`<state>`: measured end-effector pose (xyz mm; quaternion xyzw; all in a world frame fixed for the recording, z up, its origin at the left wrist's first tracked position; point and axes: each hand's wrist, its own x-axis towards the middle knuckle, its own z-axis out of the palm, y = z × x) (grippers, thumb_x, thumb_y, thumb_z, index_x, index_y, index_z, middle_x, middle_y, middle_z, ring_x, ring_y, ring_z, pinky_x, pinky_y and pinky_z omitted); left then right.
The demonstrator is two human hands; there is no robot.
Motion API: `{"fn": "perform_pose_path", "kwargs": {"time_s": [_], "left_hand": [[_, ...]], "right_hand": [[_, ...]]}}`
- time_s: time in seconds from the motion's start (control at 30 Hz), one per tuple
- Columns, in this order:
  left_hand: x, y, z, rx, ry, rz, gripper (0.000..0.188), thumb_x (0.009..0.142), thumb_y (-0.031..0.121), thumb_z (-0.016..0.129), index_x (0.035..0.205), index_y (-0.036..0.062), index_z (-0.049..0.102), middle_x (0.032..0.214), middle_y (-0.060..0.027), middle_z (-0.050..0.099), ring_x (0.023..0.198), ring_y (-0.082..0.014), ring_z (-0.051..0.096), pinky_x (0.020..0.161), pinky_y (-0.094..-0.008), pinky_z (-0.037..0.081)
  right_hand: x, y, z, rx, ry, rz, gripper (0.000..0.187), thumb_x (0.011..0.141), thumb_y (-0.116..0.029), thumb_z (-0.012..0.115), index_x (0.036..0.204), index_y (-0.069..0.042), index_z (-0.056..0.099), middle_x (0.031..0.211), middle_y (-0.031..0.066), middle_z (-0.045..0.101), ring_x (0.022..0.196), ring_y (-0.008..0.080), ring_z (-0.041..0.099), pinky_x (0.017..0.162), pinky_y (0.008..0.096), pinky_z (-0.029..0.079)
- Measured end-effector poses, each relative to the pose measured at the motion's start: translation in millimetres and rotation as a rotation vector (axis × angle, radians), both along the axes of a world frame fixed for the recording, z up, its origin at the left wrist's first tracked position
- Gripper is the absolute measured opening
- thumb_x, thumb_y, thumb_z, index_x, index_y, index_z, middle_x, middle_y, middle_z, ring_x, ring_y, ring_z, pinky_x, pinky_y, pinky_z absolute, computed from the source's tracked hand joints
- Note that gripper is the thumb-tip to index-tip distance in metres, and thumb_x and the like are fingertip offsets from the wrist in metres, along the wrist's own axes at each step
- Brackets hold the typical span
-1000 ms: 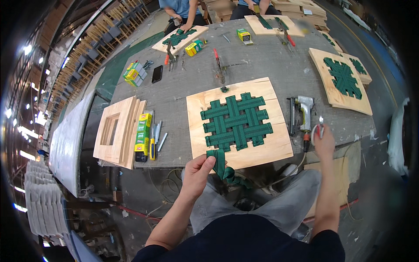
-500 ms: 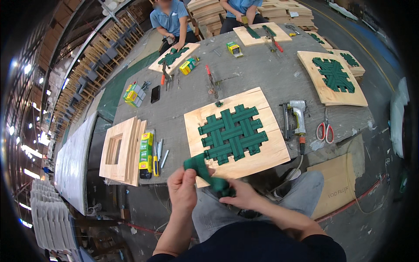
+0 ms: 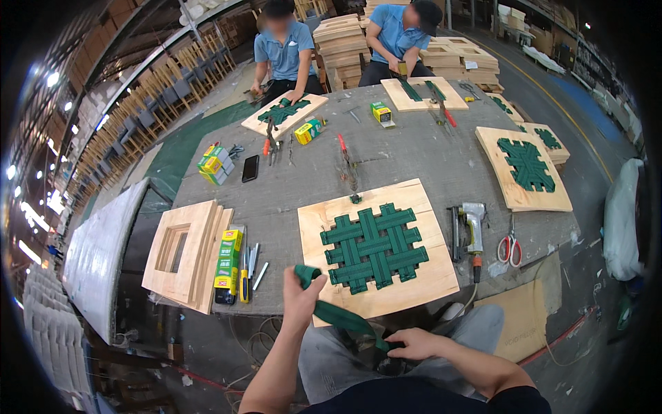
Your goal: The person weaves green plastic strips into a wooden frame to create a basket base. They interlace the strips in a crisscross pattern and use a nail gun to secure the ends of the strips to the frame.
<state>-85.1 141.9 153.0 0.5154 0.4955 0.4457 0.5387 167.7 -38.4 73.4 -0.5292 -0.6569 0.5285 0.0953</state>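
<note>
A length of green webbing strap point(image 3: 343, 318) runs between my hands over my lap, at the near edge of the table. My left hand point(image 3: 301, 298) is closed round its upper part, with a fold of strap standing above the fingers. Lower down, my right hand point(image 3: 414, 343) pinches the other stretch near my knees. Just beyond lies a light wooden board point(image 3: 443, 265), its middle covered by woven green webbing point(image 3: 376, 250) with short ends sticking out all round. The board's near left corner is close to my left hand.
To the board's right lie a staple gun point(image 3: 473, 231) with a hose and red-handled scissors point(image 3: 510, 250). Stacked frames point(image 3: 172, 259), a yellow-green box point(image 3: 227, 259) and a yellow cutter point(image 3: 244, 284) stand left. Two people work across the table point(image 3: 310, 179). Pliers point(image 3: 346, 162) lie beyond the board.
My hands have moved apart, drawing the bunched strap into a longer stretch. The right hand is lower and further right. The view has tilted up, showing more of the people opposite.
</note>
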Motion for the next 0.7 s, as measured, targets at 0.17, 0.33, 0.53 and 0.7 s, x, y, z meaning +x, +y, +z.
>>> {"fn": "perform_pose_path", "kwargs": {"time_s": [0.17, 0.33, 0.53, 0.7], "left_hand": [[33.3, 89.7, -33.2, 0.236, 0.499, -0.123, 0.036, 0.094, 0.008, 0.061, 0.128, 0.0049, 0.052, 0.111, -0.0245, 0.070, 0.103, -0.0422, 0.068, 0.086, -0.0463, 0.053], [39.8, 128.0, -66.7, 0.675, 1.061, -0.427, 0.067, 0.090, 0.018, 0.068, 0.153, 0.0154, 0.044, 0.156, -0.0141, 0.045, 0.146, -0.0428, 0.036, 0.120, -0.0573, 0.028], [39.3, 130.8, -73.6, 0.659, 1.062, -0.464, 0.077, 0.087, 0.020, 0.071, 0.157, 0.0180, 0.039, 0.164, -0.0106, 0.034, 0.152, -0.0409, 0.028, 0.125, -0.0544, 0.023], [37.4, 135.3, -77.3, 0.584, 1.108, -0.506, 0.080, 0.088, 0.024, 0.071, 0.159, 0.0200, 0.035, 0.166, -0.0141, 0.030, 0.152, -0.0403, 0.028, 0.125, -0.0536, 0.023]], "right_hand": [[59.6, 55.6, 29.0, -0.021, 0.204, -0.264, 0.045, 0.097, -0.026, 0.072, 0.134, -0.003, 0.063, 0.109, 0.0095, 0.075, 0.097, 0.0164, 0.070, 0.088, 0.0320, 0.056], [81.3, 179.1, 90.9, 0.131, 0.340, -0.367, 0.034, 0.100, -0.013, 0.065, 0.132, 0.000, 0.062, 0.099, 0.0058, 0.071, 0.089, 0.0120, 0.066, 0.081, 0.0292, 0.055], [83.3, 356.4, 102.2, 0.253, 0.309, -0.525, 0.034, 0.100, -0.013, 0.063, 0.132, -0.001, 0.062, 0.097, 0.0064, 0.071, 0.083, 0.0134, 0.066, 0.077, 0.0300, 0.055], [77.3, 519.2, 56.5, 0.683, -0.157, -0.637, 0.044, 0.098, -0.023, 0.066, 0.135, -0.001, 0.060, 0.106, 0.0105, 0.073, 0.085, 0.0171, 0.071, 0.078, 0.0337, 0.057]]}}
